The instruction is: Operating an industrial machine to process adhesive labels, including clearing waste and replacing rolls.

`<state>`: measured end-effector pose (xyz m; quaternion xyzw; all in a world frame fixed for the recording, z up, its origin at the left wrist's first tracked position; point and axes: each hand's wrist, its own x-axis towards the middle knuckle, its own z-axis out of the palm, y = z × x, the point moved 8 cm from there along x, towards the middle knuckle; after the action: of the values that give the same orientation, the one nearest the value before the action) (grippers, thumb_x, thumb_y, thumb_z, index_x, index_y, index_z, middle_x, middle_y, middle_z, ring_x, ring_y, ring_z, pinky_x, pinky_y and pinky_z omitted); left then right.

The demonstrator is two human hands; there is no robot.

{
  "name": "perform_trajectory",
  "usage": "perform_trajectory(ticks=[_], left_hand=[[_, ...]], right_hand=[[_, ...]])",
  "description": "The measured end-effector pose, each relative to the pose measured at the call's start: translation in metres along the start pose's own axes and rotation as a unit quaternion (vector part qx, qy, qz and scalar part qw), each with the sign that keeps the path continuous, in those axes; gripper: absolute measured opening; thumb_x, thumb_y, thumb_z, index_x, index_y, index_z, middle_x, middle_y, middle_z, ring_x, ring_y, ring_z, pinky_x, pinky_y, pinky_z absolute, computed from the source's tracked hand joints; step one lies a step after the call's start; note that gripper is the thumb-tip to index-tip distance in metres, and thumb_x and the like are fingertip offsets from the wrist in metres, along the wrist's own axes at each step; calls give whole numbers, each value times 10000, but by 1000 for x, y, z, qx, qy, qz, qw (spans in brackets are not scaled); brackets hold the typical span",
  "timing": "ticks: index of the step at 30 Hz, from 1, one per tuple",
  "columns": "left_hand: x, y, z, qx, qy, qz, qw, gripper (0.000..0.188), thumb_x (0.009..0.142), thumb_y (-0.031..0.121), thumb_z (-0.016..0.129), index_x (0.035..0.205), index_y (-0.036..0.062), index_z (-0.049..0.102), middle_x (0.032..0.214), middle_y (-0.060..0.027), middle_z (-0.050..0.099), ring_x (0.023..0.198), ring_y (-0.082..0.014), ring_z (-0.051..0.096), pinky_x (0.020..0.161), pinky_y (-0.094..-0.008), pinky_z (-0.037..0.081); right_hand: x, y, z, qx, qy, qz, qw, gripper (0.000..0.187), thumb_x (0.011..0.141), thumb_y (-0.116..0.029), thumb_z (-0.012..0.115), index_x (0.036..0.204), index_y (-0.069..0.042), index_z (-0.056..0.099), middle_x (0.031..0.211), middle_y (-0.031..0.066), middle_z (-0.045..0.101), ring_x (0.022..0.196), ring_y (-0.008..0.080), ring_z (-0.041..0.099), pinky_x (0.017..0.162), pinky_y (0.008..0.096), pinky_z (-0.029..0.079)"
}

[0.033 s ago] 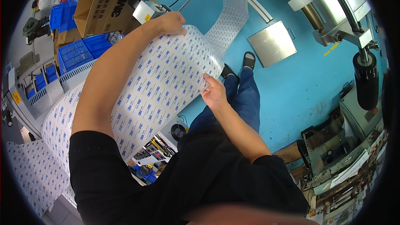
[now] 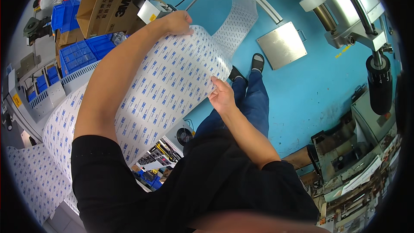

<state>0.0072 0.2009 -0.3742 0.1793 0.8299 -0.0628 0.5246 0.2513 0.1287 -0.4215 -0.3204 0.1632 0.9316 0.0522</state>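
A wide white sheet of printed liner (image 2: 159,88) with rows of small blue marks stretches across in front of me. My left hand (image 2: 177,22) is closed on its far edge, the fingertips partly hidden from view. At the near edge, my right hand (image 2: 222,98) pinches the sheet between thumb and fingers. Beyond my hands the sheet bends and runs up toward the top as a narrower-looking length. Its other end curves down at the lower left, partly behind my left arm.
Blue plastic crates (image 2: 77,58) and an open cardboard box (image 2: 105,11) stand at the far left. A flat metal plate (image 2: 282,45) lies on the blue floor (image 2: 297,99). Machine parts with a black-handled knob (image 2: 379,86) hang at the upper right. Cluttered equipment (image 2: 345,159) fills the lower right.
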Motion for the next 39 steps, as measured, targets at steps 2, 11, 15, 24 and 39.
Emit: perform_trajectory(ticks=[2,11,15,24,39], left_hand=[[0,-1,0,27,16,15,999,401,768,131,670,1116,-5,525,1014,-175,601,897,-221,596,797,-293,453],[7,-8,-4,94,-2,31,995,290,853,171,586,1097,23,535,1002,-169,611,882,-215,603,798,-303,452],[9,-20,-4,15,-29,26,999,343,854,189,581,1148,27,510,1014,-168,610,868,-190,605,773,-286,463],[3,-9,-3,18,-125,-41,991,331,768,143,647,1031,-56,610,947,-170,628,838,-238,598,732,-329,464],[9,-34,-6,-163,-163,-72,970,235,823,85,588,980,-91,598,972,-175,622,794,-233,621,655,-324,492]], right_hand=[[-2,2,2,-5,-7,4,1000,343,878,-68,487,1213,3,465,1163,111,583,1064,223,571,902,355,456],[-16,-3,-19,-125,22,89,988,324,923,-252,475,1119,0,526,1051,113,622,950,216,611,783,340,491],[-15,-29,-49,-311,81,77,944,245,909,-273,529,858,-41,588,758,51,621,693,181,597,659,299,480],[66,-81,147,-692,-109,-444,558,235,802,-77,605,1031,-31,622,927,86,576,843,204,548,751,299,437],[76,-65,152,-703,-150,-484,500,131,743,-32,638,860,-74,678,838,48,579,781,239,525,706,321,429]])
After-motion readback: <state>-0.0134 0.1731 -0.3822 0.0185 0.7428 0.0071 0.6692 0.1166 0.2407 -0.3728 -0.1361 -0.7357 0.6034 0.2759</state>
